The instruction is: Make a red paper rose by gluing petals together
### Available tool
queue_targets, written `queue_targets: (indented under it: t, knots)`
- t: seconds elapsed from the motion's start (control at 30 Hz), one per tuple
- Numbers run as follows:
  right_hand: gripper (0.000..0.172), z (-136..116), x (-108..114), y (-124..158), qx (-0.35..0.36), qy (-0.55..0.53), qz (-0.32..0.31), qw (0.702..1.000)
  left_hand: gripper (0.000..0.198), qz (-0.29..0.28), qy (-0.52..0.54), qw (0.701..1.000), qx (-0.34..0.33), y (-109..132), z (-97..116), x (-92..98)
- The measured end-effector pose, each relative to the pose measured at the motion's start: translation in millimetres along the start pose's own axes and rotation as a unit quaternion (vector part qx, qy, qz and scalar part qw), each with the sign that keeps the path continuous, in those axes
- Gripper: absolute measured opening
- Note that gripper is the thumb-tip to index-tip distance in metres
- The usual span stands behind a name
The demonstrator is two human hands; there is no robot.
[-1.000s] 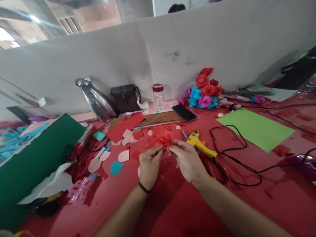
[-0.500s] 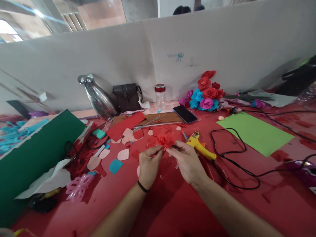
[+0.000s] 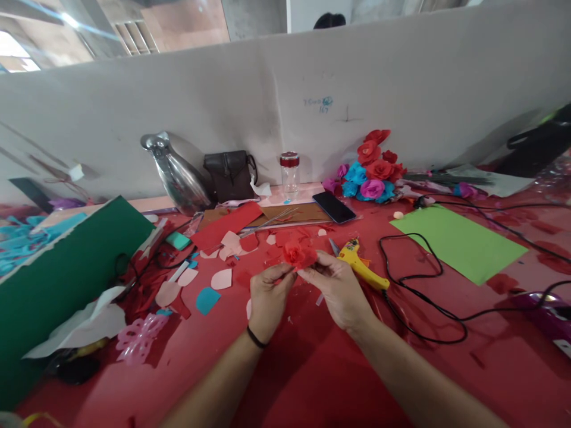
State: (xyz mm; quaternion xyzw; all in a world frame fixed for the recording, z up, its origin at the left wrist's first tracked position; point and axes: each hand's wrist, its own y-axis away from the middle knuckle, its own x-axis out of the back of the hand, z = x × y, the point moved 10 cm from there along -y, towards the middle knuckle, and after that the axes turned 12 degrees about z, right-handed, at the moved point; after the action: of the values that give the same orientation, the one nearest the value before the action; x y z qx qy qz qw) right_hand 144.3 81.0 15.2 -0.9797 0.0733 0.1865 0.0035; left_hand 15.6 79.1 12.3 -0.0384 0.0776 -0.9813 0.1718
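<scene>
A small red paper rose (image 3: 297,254) is held up over the red table (image 3: 312,368) between both hands. My left hand (image 3: 267,299), with a black band on its wrist, pinches the rose's base from the left. My right hand (image 3: 338,289) pinches it from the right, fingertips at the outer petals. Just right of my right hand lies a yellow glue gun (image 3: 360,266) with its black cord (image 3: 428,303) looping away. Loose pink, red and blue petal cut-outs (image 3: 214,273) lie to the left of my hands.
A bunch of finished red, blue and pink paper roses (image 3: 372,169) stands against the grey partition (image 3: 285,119). Near it are a phone (image 3: 333,206), a jar (image 3: 289,172), a brown bag (image 3: 231,175) and a silver vase (image 3: 177,176). Green sheets lie left (image 3: 57,279) and right (image 3: 459,241).
Both hands stay pinched on the red rose and have turned it slightly; the view has shifted a little, nothing else has moved.
</scene>
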Motion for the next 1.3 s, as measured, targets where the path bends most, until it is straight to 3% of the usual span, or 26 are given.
queue_targets:
  t: [0.4, 0.53, 0.97, 1.3]
  knots:
    - [0.028, -5, 6, -1, -0.052, -0.093, 0.027, 0.994, 0.012, 0.014, -0.023, 1.0, -0.014, -1, 4, 2.0]
    - [0.018, 2, 10, -2, -0.073, -0.093, 0.05, 0.992, 0.012, 0.018, -0.027, 0.999, -0.015, -1, 4, 2.9]
    - [0.02, 4, 4, -2, -0.009, 0.039, -0.003, 0.999, 0.011, 0.018, -0.02, 0.999, -0.019, -2, 0, 3.6]
    - [0.014, -6, 4, 0, 0.077, 0.106, 0.004, 0.991, 0.014, 0.023, -0.058, 0.99, -0.13, 4, 26, 3.3]
